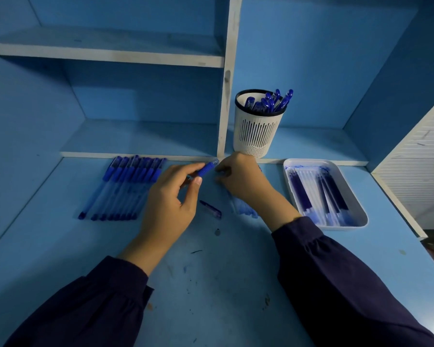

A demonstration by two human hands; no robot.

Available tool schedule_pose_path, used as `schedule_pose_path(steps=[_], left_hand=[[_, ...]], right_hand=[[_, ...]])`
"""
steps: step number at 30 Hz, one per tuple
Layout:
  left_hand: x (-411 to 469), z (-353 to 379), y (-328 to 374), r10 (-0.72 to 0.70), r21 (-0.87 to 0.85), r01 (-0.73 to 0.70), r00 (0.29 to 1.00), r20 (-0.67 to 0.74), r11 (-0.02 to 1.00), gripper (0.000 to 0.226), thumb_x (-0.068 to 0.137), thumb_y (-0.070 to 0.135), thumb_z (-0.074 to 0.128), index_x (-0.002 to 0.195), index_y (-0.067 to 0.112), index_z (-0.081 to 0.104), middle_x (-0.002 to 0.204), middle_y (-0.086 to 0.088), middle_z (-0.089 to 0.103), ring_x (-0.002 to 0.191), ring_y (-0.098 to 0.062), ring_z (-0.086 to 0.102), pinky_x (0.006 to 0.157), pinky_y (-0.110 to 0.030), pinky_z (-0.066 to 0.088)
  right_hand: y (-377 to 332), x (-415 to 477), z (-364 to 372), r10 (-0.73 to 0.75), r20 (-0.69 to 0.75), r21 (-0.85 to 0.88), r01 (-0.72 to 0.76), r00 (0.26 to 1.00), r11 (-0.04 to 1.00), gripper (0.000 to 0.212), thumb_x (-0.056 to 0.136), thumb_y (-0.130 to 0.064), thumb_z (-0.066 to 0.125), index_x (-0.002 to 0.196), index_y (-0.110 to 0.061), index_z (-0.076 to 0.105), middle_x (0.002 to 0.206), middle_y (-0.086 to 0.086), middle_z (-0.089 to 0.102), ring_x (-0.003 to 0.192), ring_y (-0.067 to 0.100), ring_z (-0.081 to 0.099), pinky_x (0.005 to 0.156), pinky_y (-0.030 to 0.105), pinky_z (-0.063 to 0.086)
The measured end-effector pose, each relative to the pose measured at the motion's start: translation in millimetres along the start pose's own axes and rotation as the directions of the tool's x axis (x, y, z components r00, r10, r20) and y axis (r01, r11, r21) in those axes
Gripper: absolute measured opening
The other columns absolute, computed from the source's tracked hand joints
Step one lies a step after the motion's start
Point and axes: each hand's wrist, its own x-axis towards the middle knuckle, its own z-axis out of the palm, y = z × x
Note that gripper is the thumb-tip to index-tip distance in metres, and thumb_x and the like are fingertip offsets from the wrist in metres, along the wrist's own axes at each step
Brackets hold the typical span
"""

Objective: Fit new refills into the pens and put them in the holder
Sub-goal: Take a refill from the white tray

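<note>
Head view, centre: a pen (207, 169) is pinched between thumb and fingers of the left hand (168, 204). The right hand (238, 176) is curled at its tip, its hold hidden. The holder (259, 123) is seen just above. The tip could be cross-threaded if tilted.

Dim, heavy blue cast thruout. Soft shadow under shelf (105, 50) at 10 o'clock; bench (211, 284) at 6 o'clock lighter. White holder (258, 131) at 1 o'clock reads grey-blue. Sleeves (85, 309) at 5 & 7 o'clock near black, little detail. Wide-angle bend: straight edges bow twd corners. Detail soft overall.
</note>
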Motion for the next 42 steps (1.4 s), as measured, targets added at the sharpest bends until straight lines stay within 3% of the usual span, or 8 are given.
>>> schedule_pose_path(steps=[14, 17, 20, 22, 28, 33, 38, 42], left_hand=[[1.8, 6.6, 8.6, 0.072, -0.068, -0.063, 0.988, 0.134, 0.996, 0.026, 0.099, 0.012, 0.056, 0.122, 0.009, 0.067, 0.110, 0.003, 0.066, 0.103, -0.006, 0.062, 0.092, -0.023, 0.051], [6.9, 15.1, 12.7, 0.110, -0.092, -0.097, 0.982, 0.153, 0.991, 0.025, 0.098, 0.010, 0.057, 0.121, 0.010, 0.068, 0.108, 0.004, 0.066, 0.102, -0.006, 0.063, 0.091, -0.022, 0.051], [11.0, 24.0, 15.1, 0.127, -0.107, -0.109, 0.976, 0.175, 0.988, 0.025, 0.098, 0.009, 0.058, 0.120, 0.011, 0.069, 0.107, 0.005, 0.066, 0.102, -0.004, 0.062, 0.091, -0.020, 0.050], [11.8, 27.5, 15.2, 0.124, -0.114, -0.105, 0.975, 0.183, 0.988, 0.025, 0.098, 0.008, 0.059, 0.120, 0.011, 0.069, 0.107, 0.005, 0.066, 0.102, -0.003, 0.062, 0.092, -0.021, 0.050], [8.3, 25.2, 13.3, 0.119, -0.128, -0.093, 0.969, 0.218, 0.987, 0.026, 0.098, 0.011, 0.057, 0.122, 0.013, 0.068, 0.109, 0.004, 0.066, 0.103, -0.006, 0.064, 0.090, -0.025, 0.052], [7.7, 24.8, 12.1, 0.119, -0.110, -0.094, 0.960, 0.254, 0.989, 0.026, 0.099, 0.014, 0.056, 0.122, 0.013, 0.068, 0.108, 0.004, 0.066, 0.102, -0.010, 0.064, 0.087, -0.031, 0.054], [7.3, 25.0, 11.2, 0.127, -0.096, -0.106, 0.959, 0.255, 0.990, 0.027, 0.099, 0.017, 0.055, 0.123, 0.013, 0.068, 0.108, 0.004, 0.066, 0.102, -0.009, 0.064, 0.087, -0.029, 0.053], [6.5, 25.5, 10.1, 0.130, -0.098, -0.109, 0.961, 0.242, 0.989, 0.029, 0.099, 0.018, 0.055, 0.125, 0.014, 0.067, 0.106, 0.003, 0.066, 0.098, -0.010, 0.064, 0.084, -0.030, 0.054]], right_hand=[[59.2, -65.8, -70.1, 0.175, -0.236, 0.126, -0.148, 0.956, 0.981, 0.014, 0.087, -0.008, 0.064, 0.094, -0.013, 0.075, 0.080, -0.003, 0.069, 0.071, 0.009, 0.059, 0.061, -0.003, 0.035], [85.2, -81.0, -78.9, 0.260, -0.196, 0.056, -0.253, 0.946, 0.966, 0.017, 0.086, -0.009, 0.062, 0.093, -0.017, 0.076, 0.082, -0.003, 0.071, 0.057, -0.002, 0.056, 0.054, 0.005, 0.040], [103.4, -90.4, -79.3, 0.348, -0.234, -0.032, -0.365, 0.908, 0.931, 0.018, 0.085, -0.008, 0.063, 0.097, -0.016, 0.074, 0.092, 0.005, 0.072, 0.067, 0.015, 0.059, 0.066, 0.022, 0.041], [109.8, -94.4, -78.8, 0.362, -0.266, -0.092, -0.397, 0.893, 0.913, 0.018, 0.082, -0.006, 0.063, 0.095, -0.012, 0.074, 0.092, 0.010, 0.071, 0.079, 0.027, 0.059, 0.068, 0.026, 0.040], [111.3, -98.1, -78.7, 0.366, -0.213, -0.137, -0.398, 0.906, 0.907, 0.015, 0.082, -0.008, 0.064, 0.093, -0.009, 0.073, 0.091, 0.011, 0.070, 0.076, 0.024, 0.054, 0.066, 0.027, 0.040], [109.7, -99.5, -75.6, 0.370, -0.212, -0.051, -0.388, 0.905, 0.920, 0.019, 0.081, -0.004, 0.062, 0.094, -0.011, 0.074, 0.092, 0.010, 0.072, 0.086, 0.028, 0.065, 0.076, 0.029, 0.051], [105.2, -99.6, -79.8, 0.421, -0.221, 0.111, -0.406, 0.880, 0.907, 0.026, 0.084, -0.002, 0.061, 0.102, -0.014, 0.075, 0.096, 0.005, 0.073, 0.088, 0.019, 0.064, 0.069, 0.011, 0.034], [96.4, -101.7, -84.8, 0.445, -0.225, 0.426, -0.323, 0.867, 0.845, 0.026, 0.089, -0.006, 0.062, 0.105, -0.023, 0.073, 0.095, 0.002, 0.073, 0.082, 0.016, 0.064, 0.081, 0.024, 0.050]])
